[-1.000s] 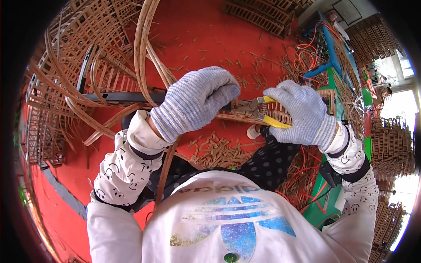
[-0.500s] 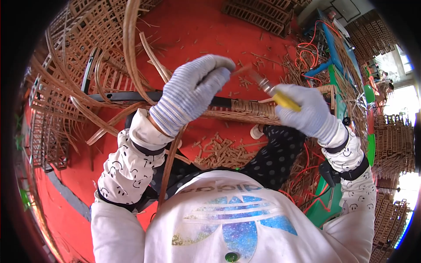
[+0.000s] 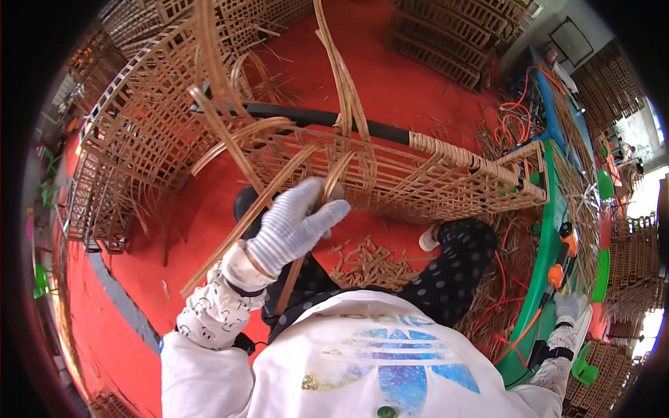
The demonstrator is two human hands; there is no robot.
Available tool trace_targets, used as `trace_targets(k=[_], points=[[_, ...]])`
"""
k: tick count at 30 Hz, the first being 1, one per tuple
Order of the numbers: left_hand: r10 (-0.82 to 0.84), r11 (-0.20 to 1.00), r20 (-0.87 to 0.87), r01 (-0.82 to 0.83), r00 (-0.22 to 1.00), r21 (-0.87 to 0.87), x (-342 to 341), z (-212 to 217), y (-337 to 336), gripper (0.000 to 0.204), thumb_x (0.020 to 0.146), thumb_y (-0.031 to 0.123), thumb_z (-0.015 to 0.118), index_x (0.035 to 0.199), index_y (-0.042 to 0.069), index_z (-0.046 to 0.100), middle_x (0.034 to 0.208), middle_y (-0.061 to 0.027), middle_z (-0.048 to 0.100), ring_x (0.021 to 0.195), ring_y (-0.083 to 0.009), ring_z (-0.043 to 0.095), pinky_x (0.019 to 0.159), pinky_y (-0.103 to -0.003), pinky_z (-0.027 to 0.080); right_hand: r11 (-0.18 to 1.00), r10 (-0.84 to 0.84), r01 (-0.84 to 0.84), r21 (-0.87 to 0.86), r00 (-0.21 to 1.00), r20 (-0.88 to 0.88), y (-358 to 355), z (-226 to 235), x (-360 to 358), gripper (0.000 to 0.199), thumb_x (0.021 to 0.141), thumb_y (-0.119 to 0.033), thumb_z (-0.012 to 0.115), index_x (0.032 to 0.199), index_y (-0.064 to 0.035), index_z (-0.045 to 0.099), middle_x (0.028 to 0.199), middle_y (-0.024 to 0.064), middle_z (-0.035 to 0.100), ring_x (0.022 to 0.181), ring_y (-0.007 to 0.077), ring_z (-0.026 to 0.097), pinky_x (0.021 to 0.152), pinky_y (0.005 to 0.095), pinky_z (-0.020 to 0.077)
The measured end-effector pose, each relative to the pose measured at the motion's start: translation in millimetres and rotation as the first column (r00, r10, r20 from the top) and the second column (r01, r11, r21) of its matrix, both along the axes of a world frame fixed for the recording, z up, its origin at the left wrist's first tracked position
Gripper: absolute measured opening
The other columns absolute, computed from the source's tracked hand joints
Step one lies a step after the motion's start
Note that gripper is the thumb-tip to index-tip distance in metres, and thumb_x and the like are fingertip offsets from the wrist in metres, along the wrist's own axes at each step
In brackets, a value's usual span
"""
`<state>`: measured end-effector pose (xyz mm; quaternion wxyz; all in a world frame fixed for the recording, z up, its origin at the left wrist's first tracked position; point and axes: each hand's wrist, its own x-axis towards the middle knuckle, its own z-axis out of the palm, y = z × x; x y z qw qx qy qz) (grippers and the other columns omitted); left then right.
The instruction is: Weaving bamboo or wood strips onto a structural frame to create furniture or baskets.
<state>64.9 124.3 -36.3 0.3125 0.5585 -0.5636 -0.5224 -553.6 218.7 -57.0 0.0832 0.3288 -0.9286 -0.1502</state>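
A woven rattan frame (image 3: 446, 184) lies across my legs, with a black bar (image 3: 313, 118) along its far edge. Part of that bar is wrapped in pale rattan. Loose rattan strips (image 3: 251, 216) stick out from its left end. My left hand (image 3: 300, 226), in a striped knit glove, is closed on a rattan strip (image 3: 338, 173) at the frame's near side. Far to the right, my gloved right hand (image 3: 567, 308) reaches over the green table (image 3: 540, 327), fingers stretched out. Just beyond it lies an orange and black tool (image 3: 557, 272); whether they touch is unclear.
Rattan offcuts (image 3: 369, 265) lie piled on the red floor (image 3: 195, 237) between my legs. Woven panels (image 3: 153, 104) stand at the left, and others (image 3: 453, 42) are stacked at the back. An orange-red hose (image 3: 512, 111) coils by the blue table (image 3: 547, 90).
My right hand has swung from above the frame to the table at the far right; the yellow-handled tool it held is out of sight. My left hand has moved lower, onto a rattan strip.
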Motion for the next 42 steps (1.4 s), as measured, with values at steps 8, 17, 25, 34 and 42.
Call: trace_targets(k=[8, 17, 25, 34, 42], points=[[-0.189, 0.982, -0.28, 0.179, 0.941, -0.064, -22.0, 22.8, -19.5, 0.025, 0.093, 0.022, 0.047, 0.096, 0.001, 0.059, 0.084, -0.0077, 0.062, 0.07, -0.0102, 0.058, 0.057, -0.021, 0.046, 0.417, 0.82, -0.745, -0.52, 0.555, -0.137, -130.9, 30.2, 115.8, 0.045, 0.078, -0.027, 0.062, 0.114, -0.0024, 0.051, 0.118, 0.0172, 0.052, 0.11, 0.0324, 0.049, 0.093, 0.0369, 0.0378], [-0.142, 0.858, -0.163, 0.039, 0.976, -0.512, 0.0, 15.7, -32.1, 0.025, 0.091, 0.014, 0.046, 0.087, -0.005, 0.061, 0.082, -0.0145, 0.057, 0.077, -0.0237, 0.057, 0.071, -0.03, 0.045, 0.087, 0.977, -0.714, -0.695, -0.074, 0.199, -230.4, 53.1, 405.9, 0.049, 0.077, -0.044, 0.059, 0.108, -0.0067, 0.057, 0.109, 0.0145, 0.057, 0.1, 0.0307, 0.055, 0.086, 0.0378, 0.0434], [0.19, 0.896, -0.616, -0.392, 0.764, -0.209, 8.3, 20.6, -66.5, 0.032, 0.088, 0.014, 0.049, 0.117, -0.001, 0.05, 0.103, -0.01, 0.058, 0.08, -0.0136, 0.058, 0.069, -0.026, 0.05, 0.397, 0.803, -0.392, -0.83, -0.29, 0.521, -241.6, 42.4, 433.8, 0.017, 0.079, -0.016, 0.064, 0.089, -0.0023, 0.06, 0.078, 0.008, 0.062, 0.07, 0.0143, 0.058, 0.067, 0.0272, 0.0471], [0.164, 0.923, -0.376, -0.276, 0.912, -0.267, -12.8, 30.9, -80.4, 0.018, 0.086, 0.015, 0.055, 0.094, 0.001, 0.062, 0.069, -0.0028, 0.06, 0.044, -0.0073, 0.048, 0.04, -0.02, 0.037, 0.385, 0.82, -0.081, -0.919, -0.428, 0.381, -211.4, 48.9, 406.2, 0.011, 0.09, -0.011, 0.051, 0.091, -0.0006, 0.055, 0.082, 0.0072, 0.064, 0.079, 0.0123, 0.06, 0.075, 0.027, 0.0482], [0.528, 0.787, -0.113, -0.535, 0.842, -0.308, 66.5, 10.2, -44.3, 0.04, 0.09, 0.038, 0.05, 0.082, 0.001, 0.063, 0.06, -0.0062, 0.06, 0.045, -0.0098, 0.054, 0.037, -0.019, 0.039, 0.528, 0.762, -0.086, -0.845, -0.392, 0.516, -206.9, 60.2, 398.7, 0.019, 0.092, -0.018, 0.049, 0.089, -0.0008, 0.055, 0.079, 0.0075, 0.065, 0.076, 0.0116, 0.061, 0.07, 0.0254, 0.0494]])
